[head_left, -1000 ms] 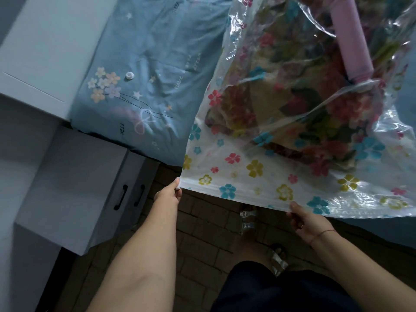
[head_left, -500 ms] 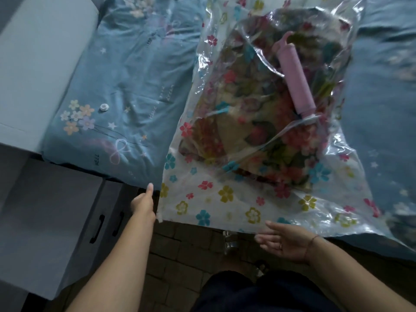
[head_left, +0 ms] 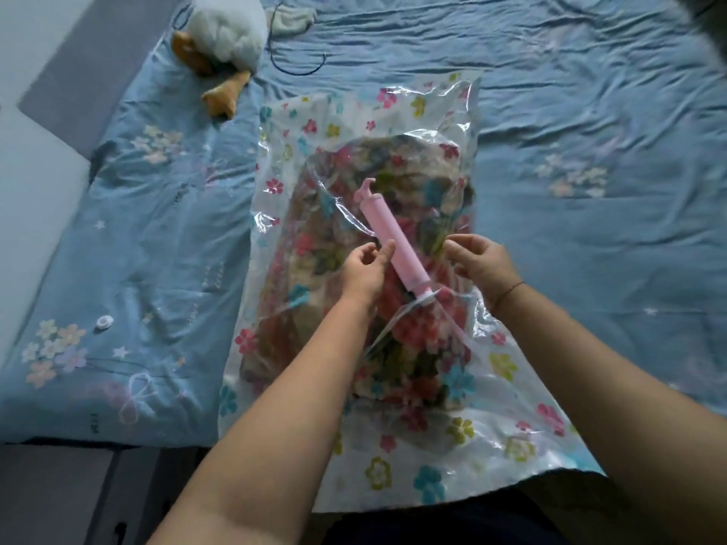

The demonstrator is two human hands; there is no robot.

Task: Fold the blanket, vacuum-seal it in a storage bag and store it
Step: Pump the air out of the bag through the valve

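- We see the storage bag (head_left: 393, 477) lying flat on the bed (head_left: 590, 112), with its near printed edge hanging over the bed's edge at 6 o'clock.
- The folded blanket (head_left: 413, 348) sits inside the bag, filling its middle.
- The pump (head_left: 393, 234) lies on top of the bag, running from 11 o'clock down to 5 o'clock. Its lower end meets the bag film.
- Our left hand (head_left: 364, 271) hovers over the bag with its grip spread and its fingers loosely bent, holding nothing. The pump lies just at its 3 o'clock, by the tip of the forefinger (head_left: 388, 247).
- Our right hand (head_left: 486, 267) is at the pump's 3 o'clock, apart from it. Its fingertips (head_left: 452, 245) are drawn together at the bag film, and we cannot tell whether this grip pinches the film.
- The pump lies between the two hands.
- A plush toy (head_left: 226, 27) lies at 11 o'clock on the bed, with a dark cord (head_left: 303, 70) beside it.
- A small white cap (head_left: 105, 321) rests on the bed at 9 o'clock, well apart from the bag.
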